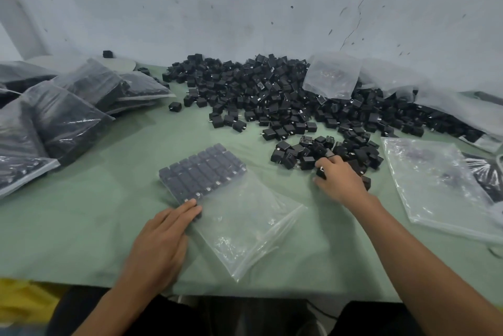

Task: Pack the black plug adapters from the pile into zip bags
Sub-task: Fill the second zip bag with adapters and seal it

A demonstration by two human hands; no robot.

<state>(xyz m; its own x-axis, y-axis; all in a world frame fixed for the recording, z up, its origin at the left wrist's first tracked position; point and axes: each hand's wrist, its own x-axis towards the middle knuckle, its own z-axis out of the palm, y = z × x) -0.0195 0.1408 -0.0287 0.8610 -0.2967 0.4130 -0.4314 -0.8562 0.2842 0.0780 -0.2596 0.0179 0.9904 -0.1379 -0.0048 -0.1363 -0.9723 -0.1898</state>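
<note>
A big pile of black plug adapters [272, 96] covers the back of the green table [95, 226]. A clear zip bag [239, 226] lies in the middle, its far half filled with neat rows of adapters [202, 171]. My left hand [160, 243] lies flat on the bag's near left edge, fingers straight against the packed rows. My right hand [340, 180] reaches into a small clump of adapters [313, 150] at the pile's near edge, with fingers curled round a black adapter [321, 172].
Several filled zip bags [68, 115] are stacked at the left. Empty clear bags [441, 188] lie at the right, and another empty bag [332, 74] rests on the pile. A grey wall stands behind. Something yellow [24, 300] shows below the table's near left edge.
</note>
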